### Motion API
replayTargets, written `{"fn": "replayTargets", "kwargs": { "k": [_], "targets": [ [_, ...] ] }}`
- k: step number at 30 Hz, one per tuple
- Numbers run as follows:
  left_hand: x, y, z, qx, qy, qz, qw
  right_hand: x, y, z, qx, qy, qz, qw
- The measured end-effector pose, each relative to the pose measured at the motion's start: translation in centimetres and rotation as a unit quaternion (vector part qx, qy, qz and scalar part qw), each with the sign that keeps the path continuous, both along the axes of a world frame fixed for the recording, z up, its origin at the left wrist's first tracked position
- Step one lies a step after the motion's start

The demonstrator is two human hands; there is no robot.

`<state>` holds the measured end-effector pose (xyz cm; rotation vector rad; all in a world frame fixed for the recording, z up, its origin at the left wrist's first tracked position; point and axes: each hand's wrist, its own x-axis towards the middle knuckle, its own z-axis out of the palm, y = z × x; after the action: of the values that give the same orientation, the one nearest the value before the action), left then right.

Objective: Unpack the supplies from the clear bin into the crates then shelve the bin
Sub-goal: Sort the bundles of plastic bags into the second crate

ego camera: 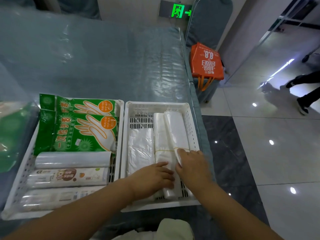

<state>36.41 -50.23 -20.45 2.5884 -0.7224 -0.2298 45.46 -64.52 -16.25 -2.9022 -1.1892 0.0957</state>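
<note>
An orange bag (207, 62) sits beneath a lit green exit sign (178, 10).

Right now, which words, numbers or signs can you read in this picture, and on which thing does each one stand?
"8.8", upside down: orange bag; its other characters are too blurred.
"一次性手套": front green glove packet.
"100": orange circle on that packet.
Running-figure symbol, no words: green exit sign.
Rear glove packet and printed roll: too small to read.

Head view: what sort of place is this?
Probably a public or commercial building's hallway, not a home: a green exit sign, glossy tiled floor, and a plastic-wrapped mattress serving as the work surface.
</note>
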Motion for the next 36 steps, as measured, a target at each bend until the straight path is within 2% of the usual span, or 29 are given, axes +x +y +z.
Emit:
{"fn": "replayTargets", "kwargs": {
  "k": [3,5,7,10,13,19,22,25,30,33,36],
  "targets": [
    [-0.8,0.4,0.2,-0.028,0.013,0.032,0.999,-0.3,1.0,-1.1,-0.004,0.061,-0.019,0.998],
    [-1.3,0.7,0.3,-0.037,-0.031,0.101,0.994,-0.3,1.5,-1.5,-0.021,0.060,-0.027,0.998],
    [-1.3,0.5,0.7,0.002,-0.072,0.198,0.977,-0.1,2.0,-1.6,-0.027,0.064,-0.044,0.997],
    [-0.9,-0.1,0.3,0.082,0.012,0.300,0.950,0.1,2.5,-1.5,-0.040,0.062,-0.060,0.995],
    [-0.7,-0.5,-0.7,0.135,0.074,0.307,0.939,-0.3,2.5,-1.5,-0.045,0.066,-0.068,0.994],
    [-0.7,-0.2,-1.2,0.134,0.090,0.299,0.941,-0.3,1.8,-1.9,0.016,0.110,-0.064,0.992],
    [-0.7,0.1,-0.5,0.109,0.102,0.298,0.943,0.0,1.8,-1.7,0.029,0.093,-0.050,0.994],
    [-1.6,0.9,0.7,0.050,0.067,0.329,0.941,0.3,2.6,-0.9,0.045,0.061,-0.047,0.996],
    [-5.2,3.7,4.3,-0.054,0.000,0.454,0.889,-1.2,6.5,0.7,0.107,0.092,0.014,0.990],
    [-7.7,5.9,7.5,-0.050,-0.038,0.498,0.865,-2.9,9.3,2.0,0.134,0.094,0.063,0.984],
    [-10.4,8.4,10.4,-0.045,-0.081,0.578,0.811,-4.8,12.1,3.3,0.162,0.101,0.102,0.976]
  ]
}}
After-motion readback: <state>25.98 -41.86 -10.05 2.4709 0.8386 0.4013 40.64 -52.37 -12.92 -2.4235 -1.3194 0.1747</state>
